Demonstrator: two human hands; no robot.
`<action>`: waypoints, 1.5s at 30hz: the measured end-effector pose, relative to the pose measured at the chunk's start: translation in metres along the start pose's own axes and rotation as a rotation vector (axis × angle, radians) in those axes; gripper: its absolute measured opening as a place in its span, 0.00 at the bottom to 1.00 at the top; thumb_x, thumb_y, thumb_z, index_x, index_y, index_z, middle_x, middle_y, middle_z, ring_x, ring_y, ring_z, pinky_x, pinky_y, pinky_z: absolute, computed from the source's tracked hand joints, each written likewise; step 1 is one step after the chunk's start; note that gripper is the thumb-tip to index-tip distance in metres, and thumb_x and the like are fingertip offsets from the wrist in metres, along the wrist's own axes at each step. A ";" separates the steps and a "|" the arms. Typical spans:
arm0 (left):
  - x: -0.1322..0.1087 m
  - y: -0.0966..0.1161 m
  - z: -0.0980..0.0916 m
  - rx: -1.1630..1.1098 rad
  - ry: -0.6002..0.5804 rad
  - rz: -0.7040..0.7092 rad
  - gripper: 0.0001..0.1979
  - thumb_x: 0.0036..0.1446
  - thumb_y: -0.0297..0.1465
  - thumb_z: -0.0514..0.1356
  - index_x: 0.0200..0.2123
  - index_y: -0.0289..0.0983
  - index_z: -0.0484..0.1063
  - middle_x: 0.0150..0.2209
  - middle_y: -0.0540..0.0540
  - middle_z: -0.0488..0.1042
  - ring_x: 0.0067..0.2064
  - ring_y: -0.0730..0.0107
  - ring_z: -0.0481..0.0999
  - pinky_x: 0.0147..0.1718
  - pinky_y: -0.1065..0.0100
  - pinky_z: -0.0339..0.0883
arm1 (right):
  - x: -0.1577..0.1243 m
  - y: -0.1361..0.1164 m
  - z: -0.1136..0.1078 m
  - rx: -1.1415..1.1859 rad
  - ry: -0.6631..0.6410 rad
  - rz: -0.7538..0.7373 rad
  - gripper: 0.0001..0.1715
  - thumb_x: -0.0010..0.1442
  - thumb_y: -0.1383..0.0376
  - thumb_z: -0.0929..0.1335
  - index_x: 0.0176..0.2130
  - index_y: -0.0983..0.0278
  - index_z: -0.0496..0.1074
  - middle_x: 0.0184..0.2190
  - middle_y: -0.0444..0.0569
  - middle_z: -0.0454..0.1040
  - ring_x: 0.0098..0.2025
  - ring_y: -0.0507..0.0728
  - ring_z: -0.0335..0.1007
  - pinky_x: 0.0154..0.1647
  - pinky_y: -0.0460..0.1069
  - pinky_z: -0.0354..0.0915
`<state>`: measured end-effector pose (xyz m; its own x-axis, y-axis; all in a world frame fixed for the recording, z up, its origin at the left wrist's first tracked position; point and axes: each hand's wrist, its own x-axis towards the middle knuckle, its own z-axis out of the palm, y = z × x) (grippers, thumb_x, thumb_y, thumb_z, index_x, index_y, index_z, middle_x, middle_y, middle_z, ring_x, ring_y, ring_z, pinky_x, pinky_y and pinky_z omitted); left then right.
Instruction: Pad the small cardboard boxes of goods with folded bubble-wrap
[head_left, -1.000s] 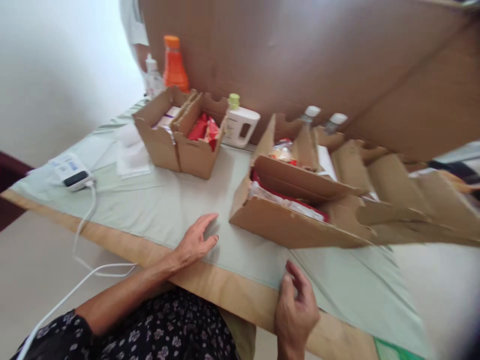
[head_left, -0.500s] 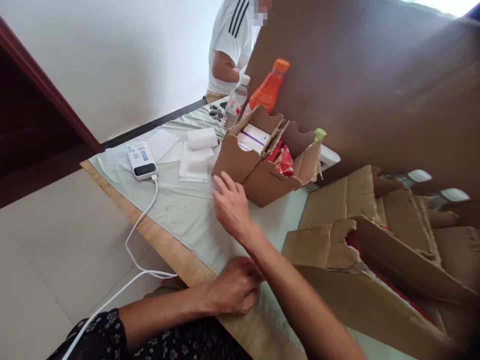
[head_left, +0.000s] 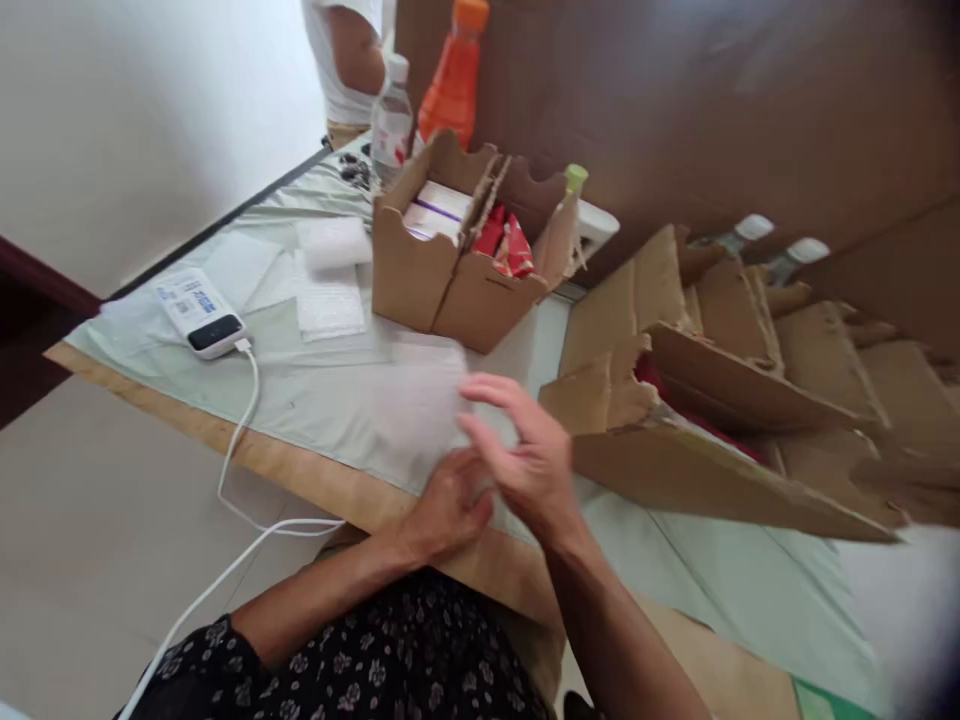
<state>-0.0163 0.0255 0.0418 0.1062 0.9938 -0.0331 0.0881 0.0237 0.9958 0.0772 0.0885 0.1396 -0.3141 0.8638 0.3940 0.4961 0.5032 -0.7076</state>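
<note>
A thin white translucent sheet, smeared by motion, lies over the green cloth between my hands. My right hand hovers over the table's near edge with its thumb and fingers at the sheet's right edge. My left hand is curled at the table edge and touches the sheet's near corner. Behind them stands a pair of small open cardboard boxes, one with white packs, the other with red packets.
Larger torn cardboard boxes spread along the right. A power bank with a white cable lies at the left, beside white foam pieces. Bottles and a tall cardboard wall stand behind. Another person stands at the far end.
My right hand has come back from the small boxes to the near edge, and the white sheet is now there with it. My left hand stays at the table edge.
</note>
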 end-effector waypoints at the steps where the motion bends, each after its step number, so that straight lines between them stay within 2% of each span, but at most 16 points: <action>1: -0.001 0.000 -0.001 0.022 -0.003 0.006 0.22 0.70 0.44 0.57 0.55 0.34 0.75 0.55 0.40 0.75 0.52 0.56 0.78 0.51 0.52 0.77 | -0.026 0.015 -0.026 0.090 0.115 0.165 0.10 0.65 0.59 0.70 0.44 0.59 0.79 0.47 0.50 0.83 0.50 0.60 0.79 0.54 0.57 0.73; 4: -0.001 -0.001 -0.002 0.105 -0.023 0.060 0.20 0.67 0.41 0.58 0.50 0.32 0.79 0.52 0.38 0.78 0.54 0.53 0.77 0.57 0.54 0.75 | -0.096 0.067 -0.085 0.249 0.391 0.538 0.14 0.56 0.54 0.74 0.38 0.61 0.79 0.35 0.49 0.82 0.37 0.57 0.78 0.40 0.53 0.73; 7: -0.003 0.001 0.002 0.186 0.017 0.158 0.13 0.59 0.28 0.61 0.44 0.40 0.82 0.50 0.42 0.82 0.55 0.54 0.79 0.62 0.53 0.70 | -0.150 0.101 -0.113 0.201 0.369 0.696 0.21 0.53 0.50 0.75 0.39 0.63 0.80 0.36 0.51 0.82 0.37 0.58 0.77 0.38 0.53 0.72; 9: -0.008 0.006 0.007 0.244 0.016 0.199 0.14 0.58 0.27 0.61 0.45 0.41 0.82 0.50 0.42 0.82 0.54 0.54 0.79 0.60 0.51 0.72 | -0.176 0.105 -0.119 0.052 0.364 0.674 0.24 0.56 0.48 0.73 0.43 0.62 0.80 0.47 0.56 0.81 0.47 0.62 0.77 0.45 0.57 0.74; 12: -0.019 0.014 0.019 0.332 -0.039 0.219 0.13 0.60 0.29 0.60 0.46 0.42 0.81 0.51 0.42 0.81 0.55 0.54 0.79 0.60 0.49 0.72 | -0.208 0.085 -0.120 -0.173 0.392 0.539 0.22 0.63 0.50 0.70 0.51 0.60 0.77 0.60 0.58 0.74 0.62 0.65 0.70 0.61 0.64 0.68; 15: -0.025 0.022 0.034 0.417 -0.098 0.210 0.14 0.60 0.30 0.60 0.47 0.43 0.81 0.53 0.42 0.79 0.58 0.52 0.76 0.53 0.50 0.76 | -0.234 0.056 -0.117 -0.303 0.183 0.361 0.30 0.64 0.54 0.71 0.63 0.57 0.69 0.67 0.57 0.68 0.70 0.68 0.62 0.68 0.68 0.60; 18: -0.020 0.025 0.048 0.487 -0.163 0.191 0.15 0.60 0.32 0.61 0.49 0.43 0.80 0.56 0.40 0.77 0.61 0.48 0.73 0.46 0.54 0.80 | -0.250 0.042 -0.113 -0.433 -0.057 0.275 0.35 0.64 0.64 0.69 0.68 0.57 0.63 0.72 0.59 0.59 0.74 0.71 0.53 0.67 0.69 0.60; 20: -0.013 0.025 0.056 0.525 -0.204 0.198 0.16 0.59 0.31 0.61 0.51 0.42 0.79 0.58 0.40 0.75 0.61 0.47 0.72 0.47 0.53 0.79 | -0.255 0.044 -0.113 -0.492 -0.117 0.273 0.35 0.63 0.73 0.65 0.67 0.59 0.65 0.72 0.59 0.60 0.75 0.70 0.52 0.66 0.68 0.62; 25: 0.001 0.020 0.063 0.620 -0.277 0.278 0.18 0.59 0.28 0.59 0.52 0.40 0.79 0.58 0.39 0.75 0.61 0.49 0.71 0.61 0.45 0.69 | -0.266 0.062 -0.126 -0.499 -0.071 0.199 0.42 0.58 0.82 0.59 0.66 0.57 0.66 0.71 0.56 0.62 0.73 0.64 0.58 0.65 0.63 0.66; 28: 0.002 0.016 0.062 0.681 -0.309 0.321 0.19 0.59 0.26 0.58 0.52 0.40 0.78 0.58 0.40 0.76 0.61 0.52 0.71 0.62 0.45 0.67 | -0.271 0.069 -0.133 -0.598 0.012 0.201 0.43 0.60 0.82 0.59 0.68 0.55 0.64 0.71 0.57 0.62 0.73 0.66 0.58 0.63 0.65 0.66; 32: 0.003 0.013 0.065 0.757 -0.312 0.344 0.18 0.59 0.27 0.58 0.53 0.38 0.77 0.59 0.38 0.76 0.61 0.51 0.72 0.63 0.43 0.65 | -0.256 0.071 -0.122 -0.513 0.011 0.090 0.28 0.64 0.77 0.65 0.57 0.55 0.76 0.68 0.56 0.68 0.70 0.67 0.62 0.60 0.65 0.68; 34: 0.003 0.016 0.066 0.731 -0.302 0.310 0.20 0.60 0.30 0.59 0.55 0.36 0.75 0.60 0.36 0.75 0.62 0.49 0.71 0.63 0.44 0.66 | -0.246 0.069 -0.113 -0.298 0.133 0.118 0.18 0.66 0.72 0.67 0.50 0.55 0.80 0.61 0.53 0.75 0.64 0.64 0.70 0.59 0.62 0.71; 36: 0.002 0.022 0.065 0.650 -0.295 0.242 0.25 0.61 0.34 0.60 0.60 0.36 0.71 0.61 0.35 0.74 0.62 0.49 0.72 0.60 0.46 0.69 | -0.238 0.064 -0.106 -0.039 0.416 0.300 0.10 0.68 0.65 0.68 0.44 0.57 0.81 0.50 0.51 0.82 0.52 0.60 0.78 0.54 0.58 0.75; 40: -0.005 0.034 0.060 0.471 -0.308 0.057 0.35 0.62 0.43 0.60 0.68 0.35 0.61 0.61 0.33 0.74 0.60 0.48 0.74 0.54 0.50 0.74 | -0.230 0.057 -0.099 0.524 0.978 0.654 0.15 0.59 0.53 0.76 0.35 0.62 0.79 0.30 0.44 0.80 0.31 0.54 0.78 0.31 0.49 0.76; 43: -0.008 0.039 0.060 0.458 -0.338 -0.022 0.36 0.60 0.42 0.62 0.68 0.34 0.61 0.57 0.34 0.76 0.57 0.49 0.76 0.53 0.52 0.73 | -0.230 0.057 -0.094 0.780 1.070 0.743 0.20 0.50 0.52 0.80 0.34 0.62 0.77 0.29 0.41 0.77 0.28 0.52 0.76 0.23 0.46 0.73; 45: -0.007 0.043 0.058 0.475 -0.371 -0.050 0.33 0.58 0.38 0.61 0.65 0.34 0.65 0.50 0.39 0.79 0.48 0.56 0.78 0.50 0.55 0.73 | -0.234 0.059 -0.094 0.820 1.067 0.802 0.21 0.48 0.52 0.81 0.34 0.62 0.76 0.29 0.41 0.77 0.27 0.51 0.74 0.22 0.46 0.72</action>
<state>0.0443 0.0130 0.0797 0.4212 0.8865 -0.1914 0.5256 -0.0667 0.8481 0.2557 -0.0814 0.0609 0.6787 0.6864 -0.2611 -0.4239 0.0758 -0.9025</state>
